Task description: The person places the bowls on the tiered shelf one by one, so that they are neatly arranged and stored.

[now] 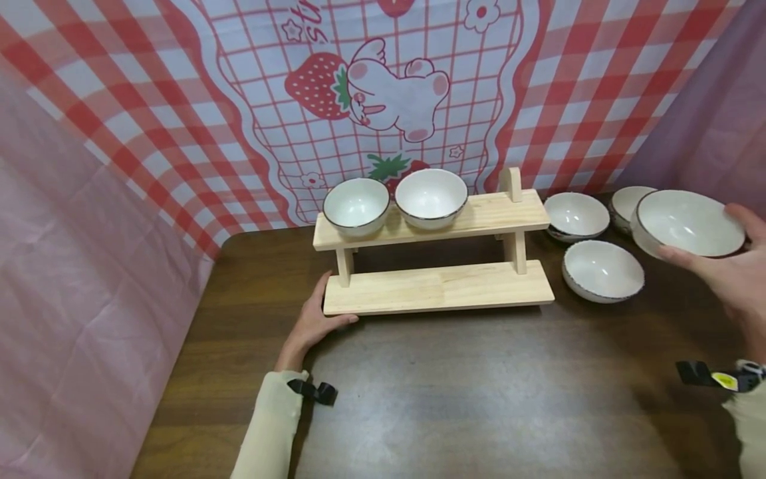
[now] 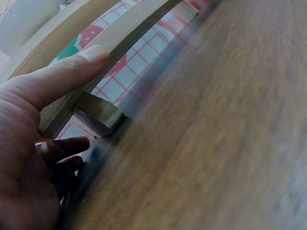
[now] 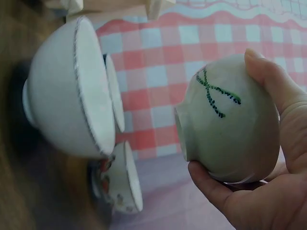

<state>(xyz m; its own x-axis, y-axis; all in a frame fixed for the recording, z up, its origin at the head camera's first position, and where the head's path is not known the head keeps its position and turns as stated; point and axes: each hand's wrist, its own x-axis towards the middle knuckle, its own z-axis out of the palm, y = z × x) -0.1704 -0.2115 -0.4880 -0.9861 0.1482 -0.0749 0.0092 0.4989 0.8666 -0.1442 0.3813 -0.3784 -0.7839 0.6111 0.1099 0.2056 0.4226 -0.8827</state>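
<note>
A two-tier wooden rack (image 1: pixel 439 287) stands against the back cloth. My left hand (image 1: pixel 314 319) grips the left end of its lower board, thumb along the front edge; in the left wrist view the thumb (image 2: pixel 67 76) lies on the board, other fingers below. Off the table at the far right, my right hand (image 1: pixel 733 273) holds a white bowl (image 1: pixel 688 223) by its sides. The right wrist view shows a green painted sprig on this held bowl (image 3: pixel 230 124). Two white dark-rimmed bowls, a left one (image 1: pixel 357 205) and a right one (image 1: pixel 432 198), sit on the upper board.
Right of the rack, on the brown table (image 1: pixel 455 386), stand a front bowl (image 1: pixel 603 269), a back bowl (image 1: pixel 576 216) and another bowl (image 1: pixel 628 203) partly hidden by the held one. A red checked cloth (image 1: pixel 598 86) hangs behind, with pink cloth (image 1: pixel 90 266) at the left.
</note>
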